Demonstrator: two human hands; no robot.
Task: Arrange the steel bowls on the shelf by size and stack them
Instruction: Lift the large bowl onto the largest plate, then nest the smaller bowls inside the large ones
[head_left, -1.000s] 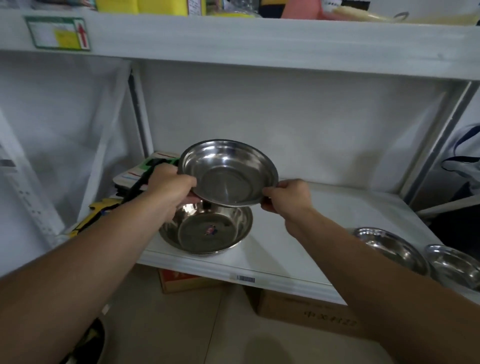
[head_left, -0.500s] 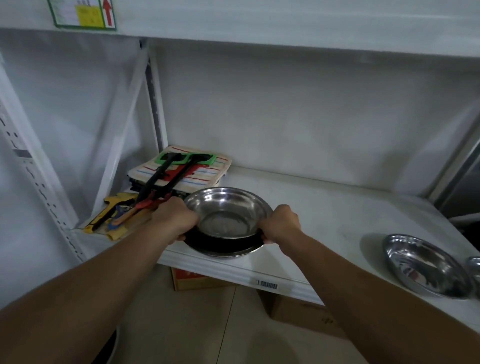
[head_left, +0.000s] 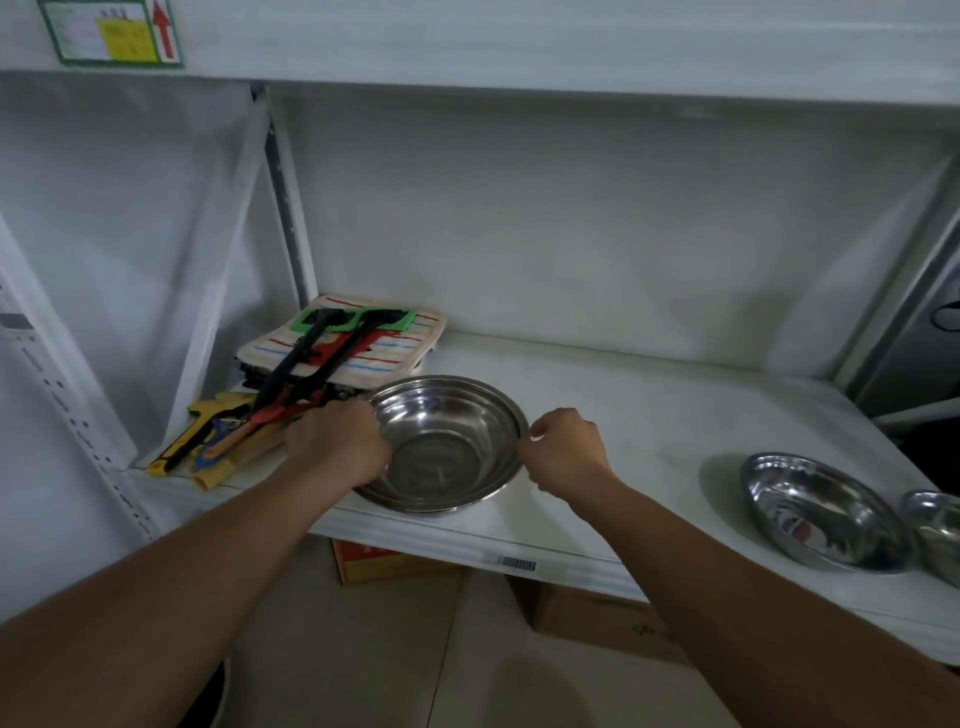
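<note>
A steel bowl (head_left: 441, 452) sits nested inside a slightly wider one at the front left of the white shelf (head_left: 649, 410). My left hand (head_left: 337, 441) grips the stack's left rim, fingers curled over it. My right hand (head_left: 563, 447) pinches the right rim with thumb and fingertips. Farther right on the shelf rests another steel bowl (head_left: 821, 512), alone. A smaller steel bowl (head_left: 935, 530) stands beside it, cut off by the frame's right edge.
Striped cloths (head_left: 358, 348) with long-handled brushes lie behind the stack on the left. Yellow-handled tools (head_left: 218, 441) lie at the shelf's left end, close to my left hand. A shelf post (head_left: 283, 208) rises behind them. Cardboard boxes (head_left: 597, 618) stand on the floor below.
I have lowered the bowl from mid-air into the bowl on the shelf, where it now rests nested. My right hand has loosened to a fingertip pinch.
</note>
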